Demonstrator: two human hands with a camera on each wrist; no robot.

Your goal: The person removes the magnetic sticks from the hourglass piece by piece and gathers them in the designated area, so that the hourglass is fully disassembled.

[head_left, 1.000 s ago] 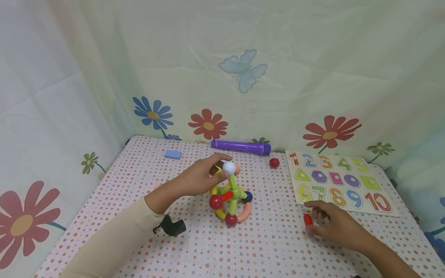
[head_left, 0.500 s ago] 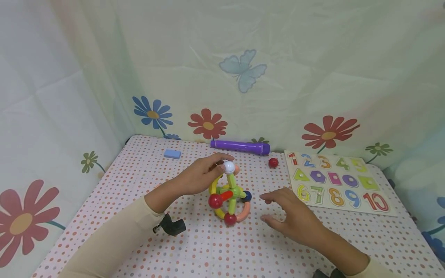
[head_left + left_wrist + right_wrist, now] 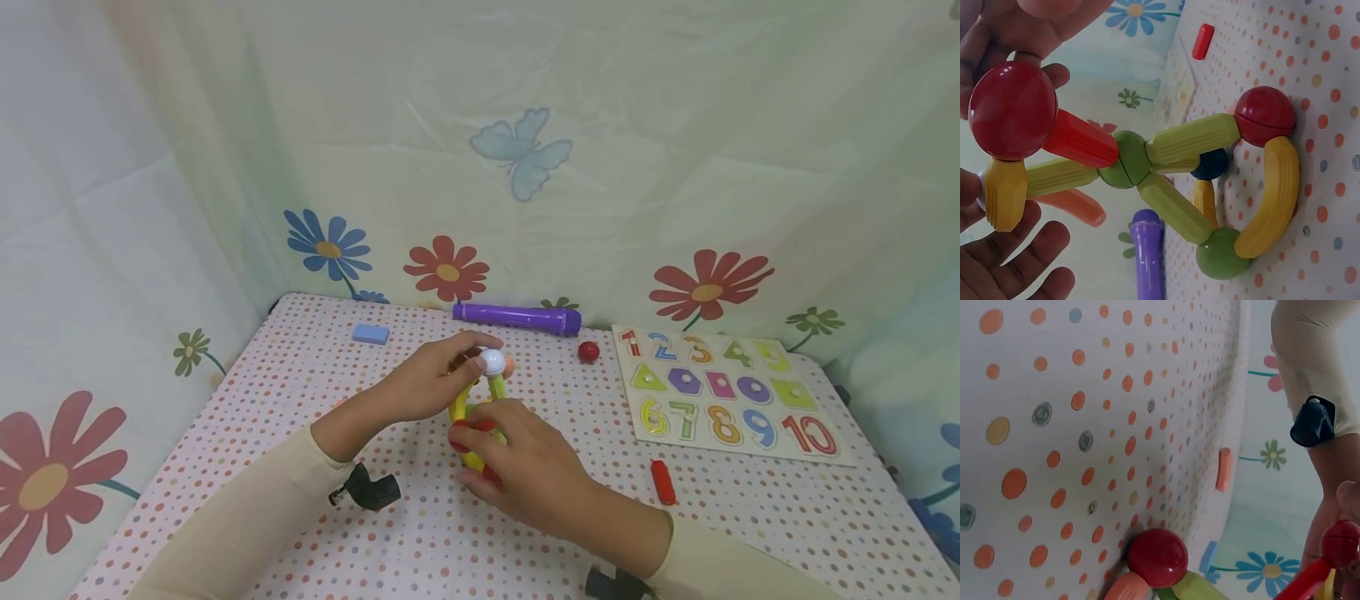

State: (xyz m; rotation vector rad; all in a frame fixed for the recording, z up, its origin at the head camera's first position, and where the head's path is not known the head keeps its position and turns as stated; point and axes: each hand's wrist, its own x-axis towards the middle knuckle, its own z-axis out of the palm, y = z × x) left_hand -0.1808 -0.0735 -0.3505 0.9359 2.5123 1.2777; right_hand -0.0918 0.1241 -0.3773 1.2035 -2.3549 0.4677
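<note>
Two hands meet on one toy near the middle of the dotted tablecloth [image 3: 315,392]: a small frame of plastic rods and balls in yellow, green and red [image 3: 1166,169]. The left hand [image 3: 423,383] curls its fingers round the top of the rod-and-ball frame, by the white ball [image 3: 492,362] at its peak. The right hand [image 3: 525,462] covers the near side of the frame, thumb and forefinger closed on the red ball [image 3: 1013,109] there, as the left wrist view shows. The frame stands on the cloth, a second red ball [image 3: 1157,556] among its feet. I judge the risk to lie in the joints: the pieces look merely butted end to ball, so a pull on the red ball against the left hand's hold could part the wrong joint or fold the whole frame, and a loosened ball might roll off over the cloth. A short red rod [image 3: 663,482] lies loose to the right, near the wooden number puzzle board [image 3: 731,398], which reads 1 to 5 along its far row and 6 to 10 along its near row, with shapes between. At the far edge lie a purple marker-like tube [image 3: 517,317], a small loose red ball [image 3: 588,351] and a pale blue block [image 3: 371,333]; I can read no brand or label on any of them.
</note>
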